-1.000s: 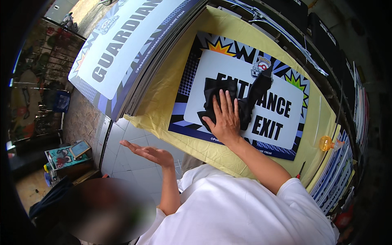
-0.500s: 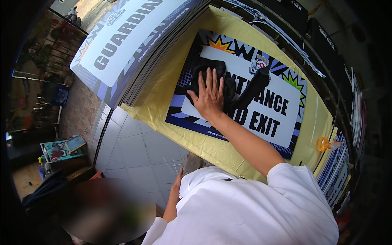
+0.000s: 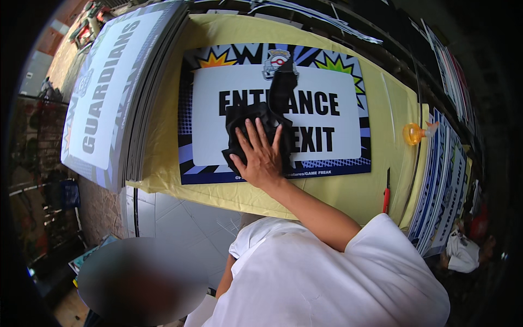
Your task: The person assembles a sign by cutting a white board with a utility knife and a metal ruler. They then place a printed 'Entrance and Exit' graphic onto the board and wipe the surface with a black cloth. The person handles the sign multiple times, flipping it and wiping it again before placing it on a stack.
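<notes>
My right hand (image 3: 262, 155) lies flat with fingers spread on a crumpled black cloth (image 3: 239, 119). The cloth rests on the lower middle of a printed sign board (image 3: 338, 76), covering part of its large black lettering, and a long fold of it reaches up to the sign's top emblem. The board has a white panel, a blue-purple border and starburst shapes. On the left side, only part of my left forearm (image 3: 225, 279) shows beside my white shirt; the hand itself is hidden.
Yellow sheeting (image 3: 261, 199) covers the table under the board. A thick stack of printed boards (image 3: 109, 109) stands at the left. To the right are a red-handled cutter (image 3: 387, 200), an orange spray bottle (image 3: 412, 133) and more upright boards (image 3: 436, 180). Grey floor tiles (image 3: 185, 231) show below.
My right hand and the cloth have moved from the sign's left part to its lower middle. The view has turned, bringing the cutter into sight. My left hand has gone out of sight.
</notes>
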Motion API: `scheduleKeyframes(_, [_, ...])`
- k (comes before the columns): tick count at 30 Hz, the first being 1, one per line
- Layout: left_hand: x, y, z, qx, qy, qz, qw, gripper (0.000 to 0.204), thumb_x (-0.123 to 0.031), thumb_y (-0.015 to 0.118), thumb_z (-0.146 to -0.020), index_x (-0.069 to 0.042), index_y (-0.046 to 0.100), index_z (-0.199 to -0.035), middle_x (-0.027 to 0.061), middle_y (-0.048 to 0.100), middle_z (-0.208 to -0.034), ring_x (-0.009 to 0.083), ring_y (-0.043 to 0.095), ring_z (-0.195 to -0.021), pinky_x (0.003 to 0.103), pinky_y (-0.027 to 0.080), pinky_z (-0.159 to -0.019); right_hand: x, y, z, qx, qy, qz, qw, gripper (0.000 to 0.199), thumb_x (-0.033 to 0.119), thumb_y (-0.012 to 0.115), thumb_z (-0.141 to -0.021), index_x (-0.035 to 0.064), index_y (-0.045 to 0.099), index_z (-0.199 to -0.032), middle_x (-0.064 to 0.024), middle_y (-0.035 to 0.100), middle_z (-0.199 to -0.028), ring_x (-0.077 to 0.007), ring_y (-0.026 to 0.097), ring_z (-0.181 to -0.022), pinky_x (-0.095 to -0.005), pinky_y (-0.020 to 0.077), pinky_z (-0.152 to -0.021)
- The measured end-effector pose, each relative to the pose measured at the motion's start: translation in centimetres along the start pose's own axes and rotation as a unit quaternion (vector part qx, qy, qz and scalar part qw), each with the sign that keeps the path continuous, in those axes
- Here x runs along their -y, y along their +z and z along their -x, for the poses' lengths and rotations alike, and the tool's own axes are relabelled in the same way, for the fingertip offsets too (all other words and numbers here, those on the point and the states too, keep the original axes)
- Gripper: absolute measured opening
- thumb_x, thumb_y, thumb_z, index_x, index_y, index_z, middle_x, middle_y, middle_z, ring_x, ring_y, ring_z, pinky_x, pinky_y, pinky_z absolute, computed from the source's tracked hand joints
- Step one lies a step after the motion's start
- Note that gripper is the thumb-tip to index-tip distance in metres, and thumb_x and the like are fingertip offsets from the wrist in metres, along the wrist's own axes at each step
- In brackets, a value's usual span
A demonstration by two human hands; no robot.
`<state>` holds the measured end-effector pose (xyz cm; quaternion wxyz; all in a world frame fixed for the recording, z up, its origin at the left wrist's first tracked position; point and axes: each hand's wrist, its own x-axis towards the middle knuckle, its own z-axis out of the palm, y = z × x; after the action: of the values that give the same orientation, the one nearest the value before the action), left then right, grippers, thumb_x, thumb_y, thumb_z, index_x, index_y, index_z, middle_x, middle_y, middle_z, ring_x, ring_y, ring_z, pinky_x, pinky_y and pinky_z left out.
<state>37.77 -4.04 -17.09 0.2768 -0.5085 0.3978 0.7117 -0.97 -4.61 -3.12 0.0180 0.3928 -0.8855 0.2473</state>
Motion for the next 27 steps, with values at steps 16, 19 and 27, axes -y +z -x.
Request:
scheduleKeyframes(16, [-21.1, 4.6, 8.4, 0.140, -0.029, -0.362, 0.921, 0.089, -0.069, 0.047, -0.102, 0.010, 0.055, -0.142, 0.0252, 0.063, -0.137, 0.0342, 0.059, -0.129, 0.045, 0.044, -0.112, -10.5, -4.8, 2.3, -0.012, 0.000, 0.003, 1.000, 0.057, 0.039, 0.059, -0.101, 0.0063, 0.055, -0.147, -0.0217, 0.037, -0.163, -0.0387, 0.026, -0.156, -0.0572, 0.0278, -0.123])
scheduleKeyframes(19, [-27.9, 6.6, 12.3, 0.080, 0.030, -0.497, 0.863, 0.062, -0.051, 0.055, -0.107, 0.007, 0.068, -0.127, 0.0148, 0.074, -0.106, 0.0188, 0.071, -0.091, 0.033, 0.059, -0.077, -9.9, -2.7, 0.2, -0.005, -0.090, -0.045, 0.995, 0.055, 0.041, 0.066, -0.097, 0.0111, 0.062, -0.143, -0.0235, 0.029, -0.166, -0.0409, 0.026, -0.155, -0.0530, 0.0309, -0.122])
scheduleKeyframes(27, [-38.0, 12.4, 3.3, -0.343, 0.566, -0.483, 0.573, 0.069, -0.037, 0.066, -0.101, -0.002, 0.042, -0.155, 0.0241, 0.034, -0.165, 0.0446, 0.023, -0.156, 0.062, 0.016, -0.124, -15.4, -7.2, -2.4, -0.032, -0.010, 0.048, 0.998, 0.060, 0.043, 0.062, -0.099, 0.0085, 0.056, -0.148, -0.0201, 0.025, -0.170, -0.0441, 0.012, -0.159, -0.0578, 0.0125, -0.128])
